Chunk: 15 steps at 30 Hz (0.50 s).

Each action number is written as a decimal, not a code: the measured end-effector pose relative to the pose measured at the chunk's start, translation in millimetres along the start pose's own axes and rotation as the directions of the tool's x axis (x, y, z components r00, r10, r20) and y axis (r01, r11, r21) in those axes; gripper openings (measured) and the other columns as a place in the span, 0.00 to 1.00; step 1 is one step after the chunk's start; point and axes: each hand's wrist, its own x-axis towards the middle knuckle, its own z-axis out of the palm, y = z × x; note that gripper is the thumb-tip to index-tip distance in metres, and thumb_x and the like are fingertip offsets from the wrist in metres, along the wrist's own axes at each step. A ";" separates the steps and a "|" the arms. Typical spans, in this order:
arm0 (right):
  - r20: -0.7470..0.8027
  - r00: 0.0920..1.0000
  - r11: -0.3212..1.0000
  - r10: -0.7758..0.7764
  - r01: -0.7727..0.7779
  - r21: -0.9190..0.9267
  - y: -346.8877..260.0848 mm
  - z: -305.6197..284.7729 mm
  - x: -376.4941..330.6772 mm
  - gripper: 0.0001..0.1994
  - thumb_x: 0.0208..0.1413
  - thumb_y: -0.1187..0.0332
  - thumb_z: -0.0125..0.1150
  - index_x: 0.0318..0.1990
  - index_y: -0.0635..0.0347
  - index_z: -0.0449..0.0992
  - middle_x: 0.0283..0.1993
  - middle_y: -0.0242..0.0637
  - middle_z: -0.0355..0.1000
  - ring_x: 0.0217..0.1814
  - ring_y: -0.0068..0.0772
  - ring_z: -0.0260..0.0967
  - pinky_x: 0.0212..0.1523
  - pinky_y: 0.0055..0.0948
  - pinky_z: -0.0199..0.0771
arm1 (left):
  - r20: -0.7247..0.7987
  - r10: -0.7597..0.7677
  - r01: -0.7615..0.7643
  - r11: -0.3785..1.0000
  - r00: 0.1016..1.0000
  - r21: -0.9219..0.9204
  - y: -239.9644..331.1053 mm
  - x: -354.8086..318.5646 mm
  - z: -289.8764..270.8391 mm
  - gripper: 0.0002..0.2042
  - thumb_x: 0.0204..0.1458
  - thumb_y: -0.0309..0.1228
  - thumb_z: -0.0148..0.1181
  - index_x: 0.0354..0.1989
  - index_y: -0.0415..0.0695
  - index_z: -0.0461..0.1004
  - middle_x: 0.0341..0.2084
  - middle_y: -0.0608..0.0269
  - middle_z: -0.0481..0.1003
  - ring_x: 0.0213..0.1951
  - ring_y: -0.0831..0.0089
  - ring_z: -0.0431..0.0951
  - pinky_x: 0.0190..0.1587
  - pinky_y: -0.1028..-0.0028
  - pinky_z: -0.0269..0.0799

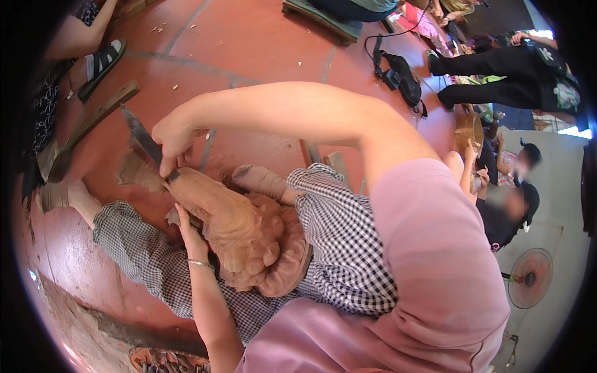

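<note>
We sit on a red, smooth floor marked with pale joint lines and scattered chips, other people seated around its edges and a standing fan at the right. Across our lap, on checked black-and-white trousers, lies a reddish-brown carved wood figure with rounded, ridged folds. Our right hand is clenched around a long dark metal blade whose edge meets the carving's narrow upper end. Our left hand, a thin bracelet at the wrist, grips the carving's left side.
</note>
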 end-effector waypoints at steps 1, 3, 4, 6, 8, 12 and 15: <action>-0.011 1.000 0.999 0.002 -0.003 -0.043 -10.7 4.1 -14.6 0.21 0.54 0.58 0.72 0.48 0.65 0.79 0.46 0.40 0.79 0.49 0.39 0.78 0.54 0.41 0.75 | -0.004 -0.001 0.001 1.000 1.000 0.010 1.3 0.0 0.9 0.34 0.60 0.58 0.55 0.64 0.42 0.66 0.60 0.61 0.70 0.61 0.64 0.69 0.64 0.62 0.65; -0.031 0.997 0.991 -0.073 0.069 -0.112 1.8 7.9 -5.8 0.19 0.54 0.59 0.72 0.46 0.64 0.81 0.44 0.39 0.80 0.46 0.37 0.78 0.52 0.36 0.75 | -0.005 0.004 -0.004 0.999 1.000 0.034 3.6 -1.5 6.1 0.35 0.59 0.60 0.55 0.63 0.43 0.67 0.59 0.61 0.70 0.60 0.64 0.69 0.64 0.62 0.65; -0.011 0.999 0.999 -0.030 0.030 -0.014 6.1 2.9 -3.2 0.18 0.54 0.59 0.72 0.46 0.64 0.81 0.43 0.39 0.80 0.46 0.36 0.78 0.52 0.36 0.75 | -0.031 -0.006 0.008 0.999 1.000 0.047 5.6 -1.8 8.9 0.36 0.58 0.63 0.54 0.62 0.43 0.68 0.58 0.62 0.71 0.59 0.64 0.70 0.63 0.63 0.64; 0.027 1.000 0.974 0.006 -0.012 0.226 24.2 -8.3 6.3 0.17 0.54 0.62 0.73 0.45 0.65 0.81 0.41 0.39 0.80 0.44 0.33 0.78 0.49 0.32 0.77 | -0.018 -0.018 0.018 1.000 1.000 0.017 6.5 -2.3 15.0 0.35 0.59 0.62 0.54 0.62 0.44 0.68 0.58 0.62 0.71 0.59 0.65 0.70 0.63 0.63 0.64; -0.001 1.000 0.958 -0.020 0.019 0.286 38.1 -8.7 15.6 0.16 0.54 0.64 0.73 0.45 0.67 0.81 0.40 0.39 0.80 0.43 0.32 0.79 0.47 0.30 0.78 | -0.020 -0.007 0.007 1.000 1.000 0.016 6.0 0.7 12.6 0.35 0.59 0.62 0.53 0.63 0.44 0.67 0.58 0.61 0.70 0.59 0.64 0.69 0.64 0.63 0.64; -0.048 0.992 0.978 -0.116 0.123 0.169 18.2 4.3 -7.1 0.16 0.55 0.66 0.72 0.44 0.70 0.80 0.40 0.40 0.80 0.41 0.29 0.79 0.46 0.26 0.80 | -0.024 0.026 -0.025 0.999 0.999 0.046 3.0 3.7 6.1 0.36 0.60 0.62 0.51 0.64 0.43 0.65 0.60 0.60 0.69 0.61 0.63 0.69 0.64 0.63 0.63; 0.026 0.999 0.978 -0.033 0.027 0.205 22.0 -5.2 0.7 0.16 0.54 0.65 0.73 0.45 0.68 0.80 0.39 0.37 0.80 0.39 0.28 0.78 0.43 0.24 0.79 | -0.009 0.010 -0.010 1.000 1.000 -0.004 -0.1 3.8 11.1 0.36 0.60 0.62 0.50 0.64 0.42 0.67 0.60 0.59 0.70 0.61 0.63 0.68 0.64 0.63 0.63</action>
